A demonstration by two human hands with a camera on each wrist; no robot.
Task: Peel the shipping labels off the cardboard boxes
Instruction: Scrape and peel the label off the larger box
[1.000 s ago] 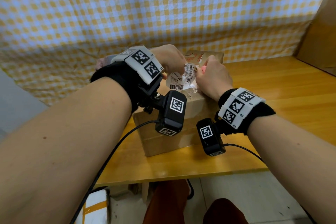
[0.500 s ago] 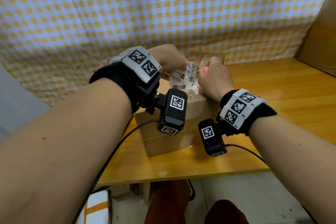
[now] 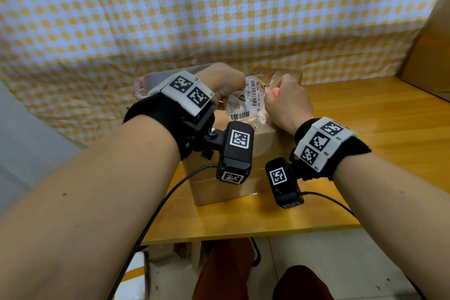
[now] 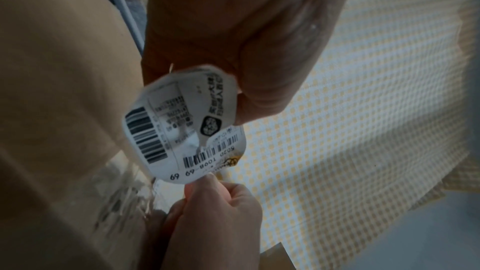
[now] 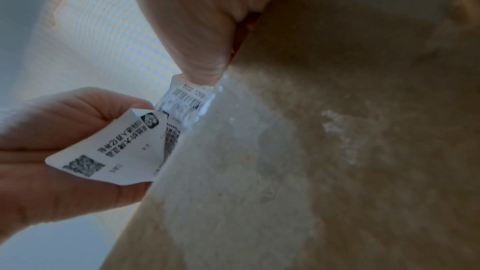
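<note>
Both hands are up on top of the cardboard box [image 3: 233, 153], which sits on the wooden worktop [image 3: 365, 143] close under the wrists, and between them the white shipping label [image 3: 244, 101] curls up off the box lid. The left hand [image 3: 222, 80] pinches the label's loose upper edge between thumb and curled fingers, while the right hand [image 3: 288, 102], just beside it, nips the opposite corner with its fingertips [image 4: 207, 182]. Beneath the right hand, the box top shows a pale, scuffed patch of residue [image 5: 233, 171], and a checked yellow-and-white cloth [image 3: 219, 14] hangs beyond the hands.
</note>
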